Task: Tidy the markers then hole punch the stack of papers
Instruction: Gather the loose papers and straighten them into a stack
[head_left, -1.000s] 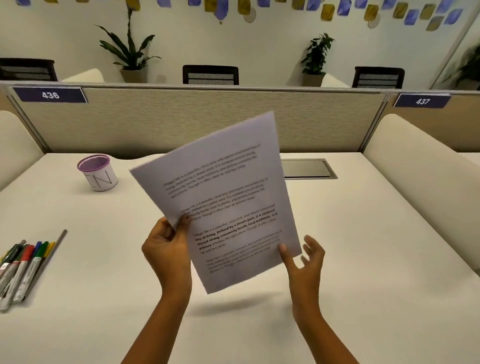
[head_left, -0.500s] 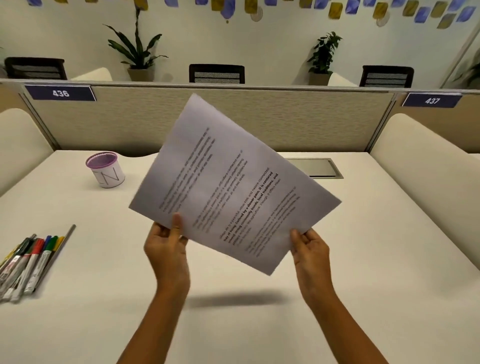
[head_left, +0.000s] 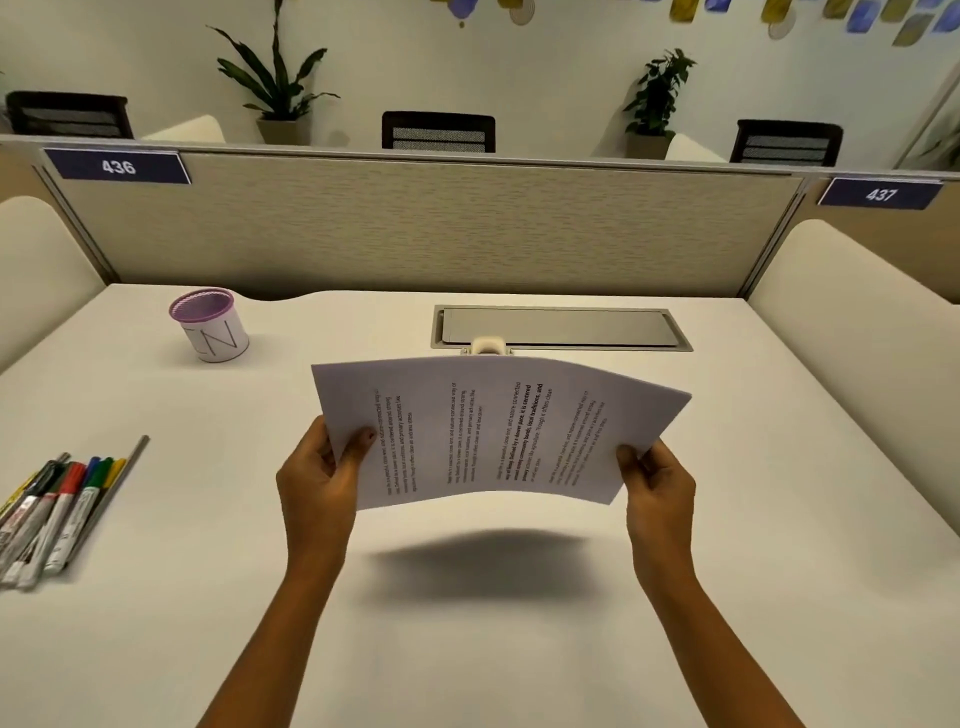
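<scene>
A broad white desk (head_left: 779, 571) fills the lower two thirds of the frame. A beige woven-fabric partition panel (head_left: 415, 228) closes it off across the upper middle.

At the centre, a stack of white printed papers (head_left: 493, 431) is held clear of the desk. It is turned landscape so the lines of text run sideways, and its middle bows upward. Its dark shadow lies on the desk below it.

A grey rectangular metal hatch (head_left: 561, 327) is set flush in the desk just above the stack.

The left hand (head_left: 317, 483) pinches the stack's left short edge. Its thumb (head_left: 358, 447) is pressed on the printed face, and the other fingers are curled round behind and mostly hidden. The right hand (head_left: 657, 488) pinches the lower right corner the same way. Its thumb (head_left: 626, 458) is on top, and the sheets cover the fingers beneath, so I cannot tell how they spread.

At the left edge of the frame, well apart from the hands, lies a row of white-barrelled markers with black, red, blue, green and yellow caps (head_left: 57, 509). They lie side by side and touching, with a thin grey stick (head_left: 117, 483) along their right side.

In the upper left stands a purple mesh cup in a white lettered sleeve (head_left: 210, 325).

A small cream-coloured rounded object (head_left: 487, 344) shows just over the stack's top edge. It is too hidden to identify.
</scene>
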